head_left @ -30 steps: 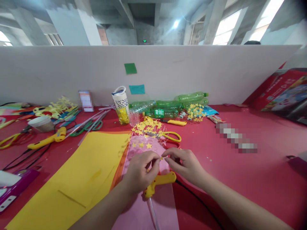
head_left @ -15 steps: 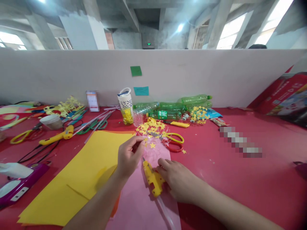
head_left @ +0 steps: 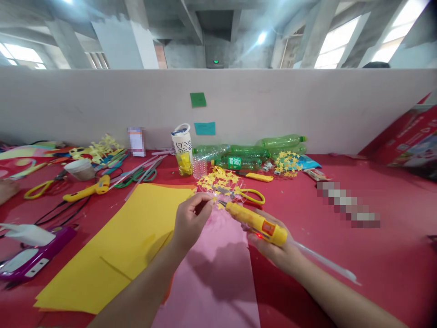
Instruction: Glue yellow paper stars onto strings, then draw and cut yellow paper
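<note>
My right hand (head_left: 269, 243) is wrapped round a yellow hot glue gun (head_left: 256, 221), whose metal nozzle points left. A long clear glue stick (head_left: 327, 264) sticks out of its back end. My left hand (head_left: 193, 221) is closed in a pinch on a small yellow star (head_left: 214, 200), mostly hidden by the fingertips. The nozzle tip is right beside those fingertips; whether it touches the star I cannot tell. Below both hands lies a pink sheet (head_left: 211, 282). A pile of yellow stars (head_left: 218, 180) and yellow-handled scissors (head_left: 253, 197) are just beyond.
Yellow paper (head_left: 112, 246) spreads to the left. Another yellow glue gun (head_left: 88, 189), a purple power strip (head_left: 44, 253) and a cup (head_left: 80, 169) stand farther left. Green bottles (head_left: 246, 152) and a yellow cutter (head_left: 259, 176) lie at the back. Another person's hand (head_left: 7, 190) shows at the left edge.
My right hand has picked up the glue gun from the pink sheet and brought its nozzle to my left fingertips. My left hand keeps its pinch.
</note>
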Motion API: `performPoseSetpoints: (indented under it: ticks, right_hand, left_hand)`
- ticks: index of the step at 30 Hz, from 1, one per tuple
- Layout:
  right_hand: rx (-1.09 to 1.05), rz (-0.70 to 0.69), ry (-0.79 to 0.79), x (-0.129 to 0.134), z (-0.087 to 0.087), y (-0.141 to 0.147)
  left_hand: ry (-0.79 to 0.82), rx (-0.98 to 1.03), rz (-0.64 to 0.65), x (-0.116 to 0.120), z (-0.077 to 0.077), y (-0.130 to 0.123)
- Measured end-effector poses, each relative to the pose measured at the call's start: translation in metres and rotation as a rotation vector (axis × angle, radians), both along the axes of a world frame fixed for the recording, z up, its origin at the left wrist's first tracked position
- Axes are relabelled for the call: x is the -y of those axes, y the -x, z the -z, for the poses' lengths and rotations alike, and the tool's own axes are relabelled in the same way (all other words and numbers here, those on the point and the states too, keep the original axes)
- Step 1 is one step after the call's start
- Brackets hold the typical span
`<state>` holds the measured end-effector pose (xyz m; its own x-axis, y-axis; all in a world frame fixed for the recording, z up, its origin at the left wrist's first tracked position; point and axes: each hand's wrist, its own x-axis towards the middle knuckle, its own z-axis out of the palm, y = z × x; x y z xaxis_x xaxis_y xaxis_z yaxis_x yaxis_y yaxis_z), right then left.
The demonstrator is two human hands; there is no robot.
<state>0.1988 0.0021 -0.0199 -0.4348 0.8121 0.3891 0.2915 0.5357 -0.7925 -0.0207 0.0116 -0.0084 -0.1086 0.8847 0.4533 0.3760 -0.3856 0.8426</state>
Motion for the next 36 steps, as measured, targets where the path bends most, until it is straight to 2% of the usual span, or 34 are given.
performPoseSetpoints:
  ticks: [2,6,12,19,26,36]
  right_hand:
    - [-0.047,0.035,0.085,0.002,0.003,0.0]
    - [-0.095,0.043,0.143,0.004,0.007,0.0]
    - [-0.081,0.01,0.083,0.0,0.008,-0.001]
    - [-0.11,-0.001,0.169,0.0,0.013,-0.001]
    - [-0.138,-0.032,0.147,0.0,0.011,0.0]
    - [-0.14,-0.001,0.143,0.001,0.008,0.001]
  left_hand:
    - [-0.008,-0.026,0.014,0.001,0.0,-0.003]
    - [-0.03,-0.049,0.027,0.003,0.0,-0.006]
    - [-0.032,-0.053,0.036,0.005,-0.002,-0.007]
    - [-0.028,-0.05,0.034,0.006,-0.004,-0.008]
    - [-0.032,-0.038,0.04,0.004,-0.003,-0.008]
    - [-0.034,-0.034,0.038,0.005,-0.003,-0.008]
